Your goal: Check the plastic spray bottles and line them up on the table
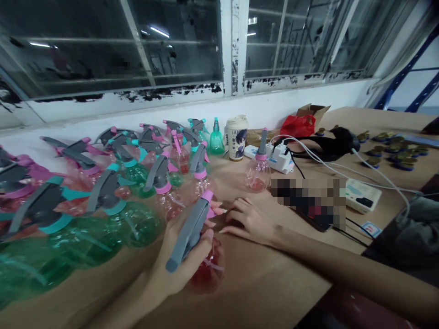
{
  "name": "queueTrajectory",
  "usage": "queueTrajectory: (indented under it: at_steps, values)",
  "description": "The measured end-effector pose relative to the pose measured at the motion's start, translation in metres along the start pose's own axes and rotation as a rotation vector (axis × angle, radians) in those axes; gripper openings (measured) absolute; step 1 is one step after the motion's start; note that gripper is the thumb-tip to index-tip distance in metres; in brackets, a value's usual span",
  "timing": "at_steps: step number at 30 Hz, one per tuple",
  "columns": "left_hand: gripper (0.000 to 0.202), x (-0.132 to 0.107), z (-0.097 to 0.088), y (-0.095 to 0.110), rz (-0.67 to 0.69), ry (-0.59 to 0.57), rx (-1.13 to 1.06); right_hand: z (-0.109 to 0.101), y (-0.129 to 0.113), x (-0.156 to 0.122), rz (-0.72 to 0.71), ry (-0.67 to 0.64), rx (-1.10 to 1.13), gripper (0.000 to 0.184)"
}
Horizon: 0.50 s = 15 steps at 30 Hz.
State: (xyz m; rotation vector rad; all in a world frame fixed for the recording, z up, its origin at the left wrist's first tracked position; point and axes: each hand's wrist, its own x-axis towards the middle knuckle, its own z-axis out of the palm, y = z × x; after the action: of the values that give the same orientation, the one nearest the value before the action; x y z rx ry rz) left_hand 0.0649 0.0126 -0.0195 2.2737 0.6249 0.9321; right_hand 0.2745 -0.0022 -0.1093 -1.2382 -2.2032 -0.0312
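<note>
My left hand (pixel 185 249) is wrapped round the neck of a spray bottle with a grey and pink trigger head (pixel 190 230) and a clear red body (pixel 210 269). The bottle stands low over the table, its head slanting across my hand. To its right, my right hand (pixel 247 220) rests on the tabletop with fingers bent loosely and the thumb apart, holding nothing. Beyond the left hand are spray bottles with pink collars (pixel 163 187). Green spray bottles with turquoise collars (pixel 133 219) crowd the left side. Another pink-collared bottle (pixel 258 172) stands alone behind my right hand.
A paper cup (pixel 236 139) stands near the wall below the windows. Right of it are a power strip (pixel 279 157) with cables, a red plastic bag (pixel 298 125) and a black strap-like object (pixel 322 144). A phone (pixel 317 217) and several gold-and-blue pieces (pixel 404 157) lie farther right.
</note>
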Motion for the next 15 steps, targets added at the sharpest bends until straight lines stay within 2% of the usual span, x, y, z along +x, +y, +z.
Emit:
queueTrajectory:
  at_steps: [6,11,15]
  values:
    - [0.038,0.0009,-0.0003,0.0017,0.003,-0.018,-0.045,0.0009,0.0002,-0.002,0.0,0.003,0.035,0.029]
    - [0.032,0.0,-0.0005,0.002,-0.011,-0.014,-0.047,0.0015,0.0003,-0.0027,-0.009,-0.005,0.044,0.027]
    - [0.037,-0.0004,-0.0009,0.003,-0.028,-0.03,-0.057,0.0019,0.0002,-0.0037,-0.017,0.013,0.042,0.026]
